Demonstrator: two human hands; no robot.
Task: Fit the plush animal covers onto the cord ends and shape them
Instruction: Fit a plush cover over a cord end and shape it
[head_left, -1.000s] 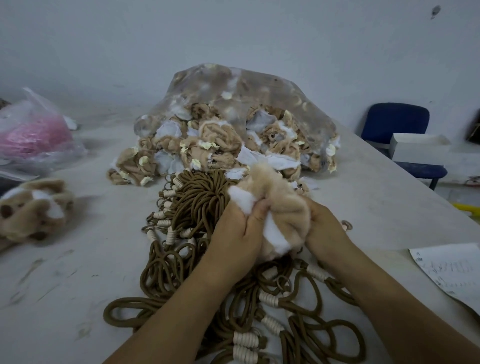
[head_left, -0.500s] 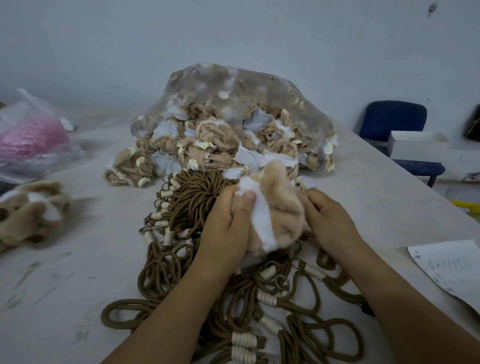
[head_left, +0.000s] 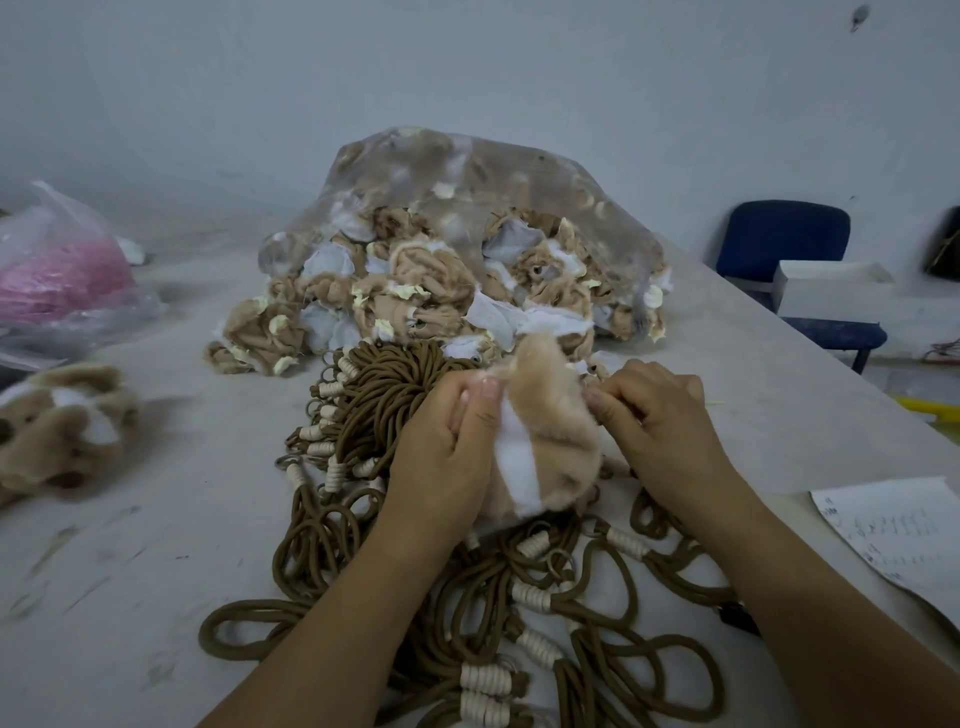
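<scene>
Your left hand grips the tan-and-white plush cover along its white strip, thumb up near the top edge. Your right hand pinches the fur on the other side, so both are closed on it. The cover sits between your hands, just above the pile of brown cords on the table. Behind it a clear bag spills more covers, and a sheet of paper lies at your right.

Plush cover between both hands above the cords, bag behind
</scene>
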